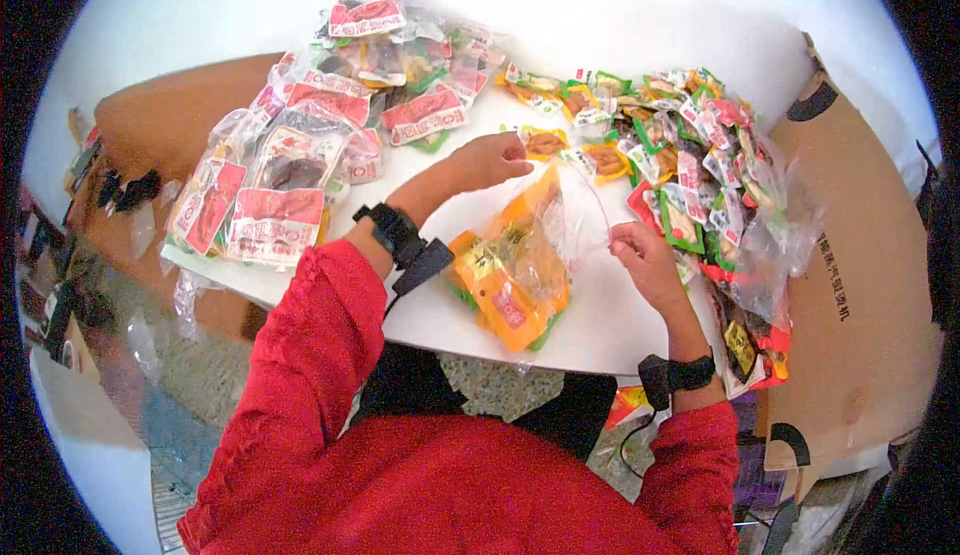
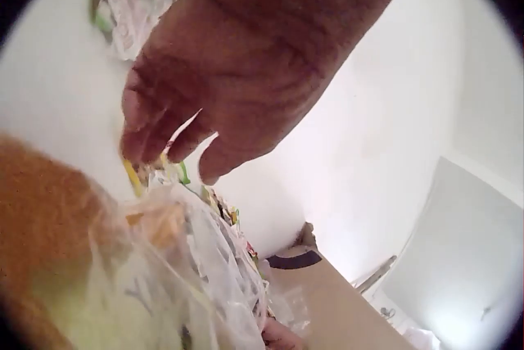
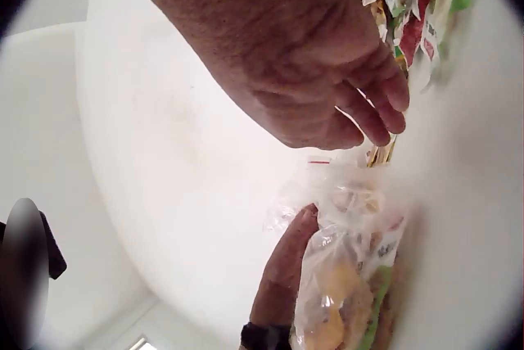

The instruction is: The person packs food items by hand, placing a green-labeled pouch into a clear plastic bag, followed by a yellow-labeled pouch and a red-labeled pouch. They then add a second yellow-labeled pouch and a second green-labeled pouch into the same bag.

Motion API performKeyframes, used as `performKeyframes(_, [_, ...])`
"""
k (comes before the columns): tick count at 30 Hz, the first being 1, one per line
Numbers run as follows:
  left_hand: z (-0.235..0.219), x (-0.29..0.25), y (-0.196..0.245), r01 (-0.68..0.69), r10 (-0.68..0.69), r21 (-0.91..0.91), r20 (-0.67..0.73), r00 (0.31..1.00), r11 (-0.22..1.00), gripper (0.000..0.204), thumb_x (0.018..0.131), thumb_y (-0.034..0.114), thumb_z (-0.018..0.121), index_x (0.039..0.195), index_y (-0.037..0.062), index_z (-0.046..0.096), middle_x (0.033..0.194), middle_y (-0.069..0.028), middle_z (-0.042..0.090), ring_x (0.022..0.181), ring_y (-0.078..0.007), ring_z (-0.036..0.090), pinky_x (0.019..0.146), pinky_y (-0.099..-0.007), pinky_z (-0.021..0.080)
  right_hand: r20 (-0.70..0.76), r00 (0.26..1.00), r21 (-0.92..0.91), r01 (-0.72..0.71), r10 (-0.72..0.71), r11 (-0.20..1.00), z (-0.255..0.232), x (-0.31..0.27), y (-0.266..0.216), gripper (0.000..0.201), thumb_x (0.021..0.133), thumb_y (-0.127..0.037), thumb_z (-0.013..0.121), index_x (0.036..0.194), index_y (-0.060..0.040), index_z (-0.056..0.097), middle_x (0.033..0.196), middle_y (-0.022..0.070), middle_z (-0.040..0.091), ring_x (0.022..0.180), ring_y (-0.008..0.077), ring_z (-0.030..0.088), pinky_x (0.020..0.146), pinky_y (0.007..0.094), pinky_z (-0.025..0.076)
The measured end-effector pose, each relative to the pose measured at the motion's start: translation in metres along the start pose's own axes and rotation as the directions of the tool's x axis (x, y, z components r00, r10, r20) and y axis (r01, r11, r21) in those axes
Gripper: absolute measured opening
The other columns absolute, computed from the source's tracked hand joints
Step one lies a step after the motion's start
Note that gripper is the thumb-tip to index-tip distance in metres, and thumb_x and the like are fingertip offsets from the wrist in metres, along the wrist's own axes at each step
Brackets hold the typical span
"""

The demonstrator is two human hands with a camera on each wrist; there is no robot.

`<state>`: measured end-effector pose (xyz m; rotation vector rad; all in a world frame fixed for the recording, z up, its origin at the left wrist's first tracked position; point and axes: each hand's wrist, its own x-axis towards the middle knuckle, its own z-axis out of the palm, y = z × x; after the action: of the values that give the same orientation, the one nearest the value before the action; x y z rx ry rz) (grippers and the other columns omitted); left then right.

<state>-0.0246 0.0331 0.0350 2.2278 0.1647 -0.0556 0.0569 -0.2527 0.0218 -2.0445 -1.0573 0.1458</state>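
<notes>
The left hand (image 1: 485,162) is at the upper middle of the frame, its back upward and its bent fingers pointing to the right; its tips are close to the top of a clear bag (image 1: 512,273), and I cannot tell if they grip it. The right hand (image 1: 650,263), right of centre, is narrow: thumb and forefinger pinch the upper right edge of this bag, where a thin red line runs along the plastic. The bag, with orange and green packing inside, lies tilted at the middle of the frame on the white worktop (image 1: 615,335). Both forearms reach forward from below, the left one more stretched, the right one more upright; each wrist carries a black device, and the red sleeves (image 1: 315,340) are pushed back. At the upper left is a heap of bagged packets with red and white labels (image 1: 325,105); at the upper right lies another heap of small colourful packets (image 1: 690,160). Brown cardboard (image 1: 845,315) stands at the right edge, and a second brown carton (image 1: 185,105) at the left.
</notes>
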Motion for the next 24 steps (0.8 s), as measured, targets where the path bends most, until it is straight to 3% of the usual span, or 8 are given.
performKeyframes(2, [0.020, 0.014, -0.008, -0.481, 0.451, 0.011, -0.367, 0.814, 0.877, 0.052, 0.078, 0.034, 0.060, 0.115, 0.0006, 0.046, 0.112, -0.0172, 0.051, 0.100, -0.0243, 0.053, 0.082, -0.0340, 0.045, 0.004, 1.000, -0.061, -0.021, 0.021, 0.998, -0.001, 0.006, -0.004, 0.019, 0.080, -0.014, 0.054, 0.095, -0.0027, 0.057, 0.082, 0.0095, 0.063, 0.076, 0.0168, 0.060, 0.069, 0.0294, 0.047])
performKeyframes(4, [0.027, 0.021, -0.007, -0.661, 0.635, 0.032, -0.319, 0.704, 0.749, 0.062, 0.076, 0.027, 0.062, 0.126, 0.0021, 0.035, 0.125, -0.0173, 0.041, 0.119, -0.0281, 0.036, 0.100, -0.0354, 0.028, 0.043, 0.996, -0.102, -0.076, 0.081, 0.992, 0.002, 0.010, -0.001, 0.020, 0.080, -0.017, 0.055, 0.094, -0.0031, 0.057, 0.082, 0.0101, 0.062, 0.076, 0.0193, 0.060, 0.070, 0.0311, 0.047])
performKeyframes(10, [0.042, 0.021, 0.007, -0.638, 0.641, 0.095, -0.225, 0.734, 0.764, 0.069, 0.072, 0.024, 0.063, 0.130, 0.0046, 0.031, 0.127, -0.0171, 0.039, 0.118, -0.0294, 0.036, 0.100, -0.0360, 0.028, 0.106, 0.975, -0.134, -0.181, 0.195, 0.974, 0.020, 0.015, -0.009, 0.038, 0.077, -0.004, 0.049, 0.115, -0.0050, 0.046, 0.095, 0.0103, 0.060, 0.086, 0.0146, 0.058, 0.074, 0.0275, 0.046])
performKeyframes(13, [0.049, 0.029, 0.009, -0.616, 0.652, 0.211, -0.240, 0.720, 0.759, 0.071, 0.071, 0.023, 0.064, 0.131, 0.0066, 0.029, 0.126, -0.0166, 0.040, 0.118, -0.0304, 0.036, 0.100, -0.0363, 0.026, 0.073, 0.991, 0.122, -0.119, 0.110, 0.985, 0.034, 0.016, -0.014, 0.042, 0.076, -0.001, 0.047, 0.118, -0.0075, 0.043, 0.106, 0.0132, 0.055, 0.093, 0.0175, 0.055, 0.076, 0.0293, 0.046])
performKeyframes(16, [0.050, 0.029, 0.014, -0.672, 0.714, 0.252, -0.340, 0.612, 0.696, 0.058, 0.071, 0.024, 0.063, 0.123, 0.0088, 0.041, 0.115, -0.0139, 0.049, 0.109, -0.0293, 0.044, 0.093, -0.0364, 0.035, 0.111, 0.977, -0.180, 0.201, -0.183, 0.963, 0.038, 0.023, -0.005, 0.045, 0.074, 0.002, 0.045, 0.118, -0.0083, 0.044, 0.107, 0.0133, 0.052, 0.093, 0.0201, 0.054, 0.076, 0.0307, 0.046])
performKeyframes(18, [0.043, 0.023, 0.015, -0.429, 0.445, 0.157, -0.090, 0.891, 0.890, 0.036, 0.072, 0.024, 0.063, 0.104, 0.0095, 0.054, 0.097, -0.0106, 0.055, 0.097, -0.0258, 0.051, 0.081, -0.0351, 0.041, 0.317, 0.948, -0.233, 0.070, 0.008, 0.970, 0.032, 0.029, -0.006, 0.047, 0.073, -0.003, 0.046, 0.119, -0.0066, 0.041, 0.112, 0.0171, 0.049, 0.100, 0.0314, 0.051, 0.086, 0.0362, 0.042])
performKeyframes(20, [0.048, 0.033, 0.003, -0.483, 0.538, 0.312, -0.117, 0.835, 0.818, 0.020, 0.074, 0.022, 0.061, 0.088, 0.0069, 0.057, 0.084, -0.0087, 0.056, 0.082, -0.0232, 0.055, 0.070, -0.0341, 0.044, 0.285, 0.958, -0.179, 0.079, -0.025, 0.981, 0.032, 0.028, -0.012, 0.044, 0.073, -0.004, 0.046, 0.117, -0.0056, 0.044, 0.110, 0.0166, 0.050, 0.099, 0.0313, 0.051, 0.086, 0.0362, 0.042])
performKeyframes(24, [0.053, 0.036, -0.009, -0.536, 0.508, 0.047, -0.395, 0.765, 0.843, 0.012, 0.078, 0.014, 0.058, 0.084, 0.0044, 0.055, 0.077, -0.0084, 0.055, 0.071, -0.0218, 0.055, 0.066, -0.0306, 0.044, 0.086, 0.992, -0.117, -0.084, 0.095, 0.990, 0.028, 0.025, -0.017, 0.034, 0.074, -0.008, 0.050, 0.108, -0.0044, 0.052, 0.105, 0.0142, 0.053, 0.097, 0.0309, 0.052, 0.084, 0.0377, 0.042])
